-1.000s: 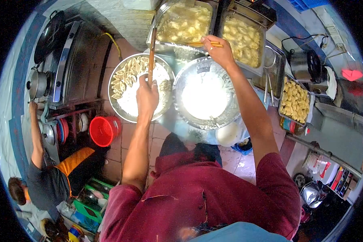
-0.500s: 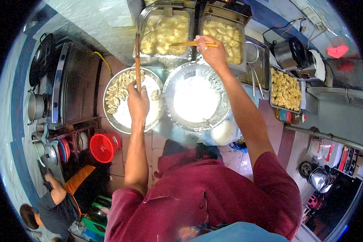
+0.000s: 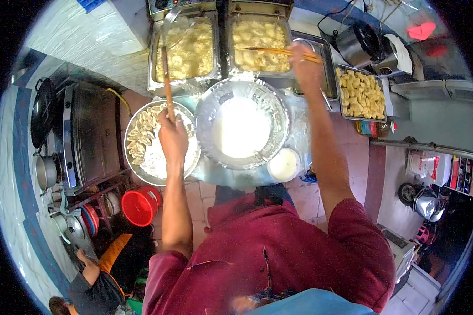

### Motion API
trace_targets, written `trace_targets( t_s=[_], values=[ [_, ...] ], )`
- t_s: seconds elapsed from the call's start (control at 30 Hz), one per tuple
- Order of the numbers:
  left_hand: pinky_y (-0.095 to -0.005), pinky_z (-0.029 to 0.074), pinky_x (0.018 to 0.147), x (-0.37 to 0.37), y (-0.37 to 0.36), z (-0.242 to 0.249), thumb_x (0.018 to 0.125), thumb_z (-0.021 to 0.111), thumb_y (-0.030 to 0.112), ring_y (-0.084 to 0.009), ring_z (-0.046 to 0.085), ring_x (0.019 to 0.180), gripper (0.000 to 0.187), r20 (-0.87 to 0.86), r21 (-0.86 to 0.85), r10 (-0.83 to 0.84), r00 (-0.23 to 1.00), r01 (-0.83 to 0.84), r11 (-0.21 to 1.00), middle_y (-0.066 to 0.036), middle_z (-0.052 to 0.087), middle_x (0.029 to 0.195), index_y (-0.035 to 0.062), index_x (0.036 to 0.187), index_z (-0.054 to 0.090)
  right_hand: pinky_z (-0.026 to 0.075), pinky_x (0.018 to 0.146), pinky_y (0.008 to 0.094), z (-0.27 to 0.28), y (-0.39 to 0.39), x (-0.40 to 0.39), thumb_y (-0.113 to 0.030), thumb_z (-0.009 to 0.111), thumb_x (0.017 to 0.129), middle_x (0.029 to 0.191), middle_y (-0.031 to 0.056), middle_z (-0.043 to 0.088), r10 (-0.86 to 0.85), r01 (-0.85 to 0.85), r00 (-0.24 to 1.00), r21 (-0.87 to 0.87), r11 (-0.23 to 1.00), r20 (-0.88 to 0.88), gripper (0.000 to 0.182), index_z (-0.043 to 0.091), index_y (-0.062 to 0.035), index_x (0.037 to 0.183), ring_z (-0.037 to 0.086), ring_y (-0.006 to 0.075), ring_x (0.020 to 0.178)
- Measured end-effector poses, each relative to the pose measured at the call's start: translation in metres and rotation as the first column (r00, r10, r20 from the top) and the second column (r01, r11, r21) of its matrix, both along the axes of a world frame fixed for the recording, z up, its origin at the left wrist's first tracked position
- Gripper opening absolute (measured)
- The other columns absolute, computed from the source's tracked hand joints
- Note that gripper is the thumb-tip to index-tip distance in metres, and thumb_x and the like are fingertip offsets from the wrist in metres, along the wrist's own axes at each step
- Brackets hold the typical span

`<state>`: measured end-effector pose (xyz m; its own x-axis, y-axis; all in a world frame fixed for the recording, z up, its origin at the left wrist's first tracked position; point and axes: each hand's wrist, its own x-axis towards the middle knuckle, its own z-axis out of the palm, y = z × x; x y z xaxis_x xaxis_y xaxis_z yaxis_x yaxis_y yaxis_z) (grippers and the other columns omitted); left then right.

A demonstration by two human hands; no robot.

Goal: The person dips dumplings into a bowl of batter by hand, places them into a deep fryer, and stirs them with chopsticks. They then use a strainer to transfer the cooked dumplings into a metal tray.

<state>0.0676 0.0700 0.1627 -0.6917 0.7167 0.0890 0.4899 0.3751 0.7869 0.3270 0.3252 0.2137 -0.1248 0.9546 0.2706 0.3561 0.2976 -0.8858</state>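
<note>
My left hand [image 3: 173, 137] is closed around the wooden handle of a long skimmer [image 3: 168, 93]. The skimmer's metal end reaches up to the left fryer [image 3: 151, 79], where pale pieces bubble in oil. Below this hand is a metal bowl [image 3: 129, 160] with pleated dumplings [image 3: 141, 137] and white flour. My right hand [image 3: 306, 65], blurred, grips long wooden chopsticks [image 3: 276, 51], which point left across the right fryer [image 3: 230, 65], also full of pale pieces. Between my arms stands a large bowl [image 3: 207, 142] of white batter.
A tray of golden fried pieces [image 3: 361, 97] lies at the right, near a steel cooker [image 3: 355, 44]. A small white tub [image 3: 284, 165] stands by the batter bowl. A red bucket [image 3: 141, 206] is on the floor at left; another person [image 3: 92, 283] is at lower left.
My right hand has moved right, taking the chopsticks from the left fryer to over the right one. My left hand still holds the skimmer at the left fryer. The view has shifted somewhat.
</note>
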Motion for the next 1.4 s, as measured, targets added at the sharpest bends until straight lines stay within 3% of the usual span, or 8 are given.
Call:
trace_targets(
  t_s=[0.17,0.27,0.43,0.53,0.73,1.03,1.13,1.4],
  values=[
    [-0.0534,0.05,0.075,0.037,0.047,-0.006,0.092,0.059,0.011,-0.0481,0.066,0.085,0.036,0.005,-0.082,-0.174,0.985,0.174,0.981,-0.03,0.068,0.092,0.0009,0.126,0.049,0.048,0.061,0.0252,-0.008,0.047,0.081,-0.025,0.064,0.097,0.082,0.0044,0.072,-0.071,0.081,0.961,-0.028,0.996,0.269,0.026,0.074,-0.0006,0.097,0.06,0.009,0.064],
    [-0.056,0.05,0.074,0.055,0.09,-0.014,0.092,0.059,0.012,-0.0501,0.064,0.086,0.031,-0.036,-0.163,-0.252,0.967,0.243,0.956,-0.031,0.067,0.092,0.0002,0.119,0.05,0.054,0.076,0.0395,-0.006,0.049,0.086,-0.042,0.059,0.095,0.09,0.0119,0.074,-0.004,0.026,0.927,-0.054,0.998,0.374,0.036,0.077,-0.0107,0.099,0.07,0.0329,0.082],
    [-0.0573,0.05,0.071,0.068,0.138,-0.041,0.092,0.057,0.013,-0.0499,0.064,0.083,0.023,-0.093,-0.247,-0.304,0.948,0.273,0.93,-0.029,0.067,0.087,0.001,0.11,0.051,0.054,0.079,0.0442,-0.048,0.083,0.078,-0.044,0.054,0.096,0.093,0.0127,0.073,0.03,0.052,0.874,-0.156,0.986,0.485,0.038,0.076,-0.0129,0.095,0.068,0.0381,0.088],
    [-0.0584,0.049,0.07,0.075,0.147,-0.057,0.093,0.055,0.015,-0.0504,0.064,0.08,0.023,-0.087,-0.283,-0.312,0.946,0.277,0.918,-0.027,0.067,0.082,0.0018,0.111,0.05,0.052,0.067,0.0318,-0.089,0.111,0.08,-0.037,0.059,0.097,0.086,0.0064,0.074,0.031,0.01,0.921,-0.102,0.995,0.387,0.036,0.073,-0.004,0.101,0.066,0.0158,0.064],
    [-0.0573,0.049,0.072,0.108,0.117,-0.053,0.093,0.057,0.015,-0.0512,0.064,0.085,0.028,0.008,-0.264,-0.273,0.962,0.266,0.927,-0.031,0.066,0.088,0.0016,0.116,0.05,0.052,0.068,0.0319,-0.12,0.132,0.079,-0.034,0.058,0.097,0.085,0.0061,0.074,-0.025,0.046,0.959,-0.067,0.997,0.283,0.034,0.074,-0.0044,0.104,0.067,0.0156,0.067],
    [-0.0529,0.049,0.069,0.152,0.055,-0.026,0.094,0.057,0.011,-0.0491,0.065,0.082,0.033,0.141,-0.239,-0.105,0.984,0.137,0.961,-0.031,0.066,0.087,-0.0015,0.123,0.049,0.053,0.074,0.0433,-0.127,0.152,0.073,-0.044,0.057,0.096,0.084,0.0134,0.073,-0.017,0.019,0.993,-0.009,1.0,0.115,0.038,0.074,-0.0106,0.094,0.069,0.034,0.082],
    [-0.0499,0.049,0.067,0.166,0.038,-0.022,0.095,0.058,0.01,-0.0432,0.066,0.077,0.032,0.154,-0.191,-0.102,0.983,0.131,0.973,-0.029,0.065,0.084,-0.0012,0.123,0.05,0.049,0.067,0.0306,-0.126,0.162,0.069,-0.035,0.059,0.098,0.072,0.0047,0.069,0.022,-0.043,0.969,0.081,0.996,0.248,0.032,0.075,-0.0081,0.093,0.065,0.0137,0.069],
    [-0.0459,0.048,0.058,0.176,0.017,-0.011,0.096,0.058,0.011,-0.0369,0.065,0.064,0.036,0.184,-0.207,-0.117,0.976,0.155,0.966,-0.022,0.063,0.074,0.0005,0.128,0.045,0.05,0.072,0.0272,-0.106,0.168,0.053,-0.039,0.059,0.1,0.082,0.0022,0.071,0.237,-0.241,0.969,0.057,0.969,0.064,0.037,0.073,-0.0041,0.103,0.061,0.0106,0.072]
  ],
)
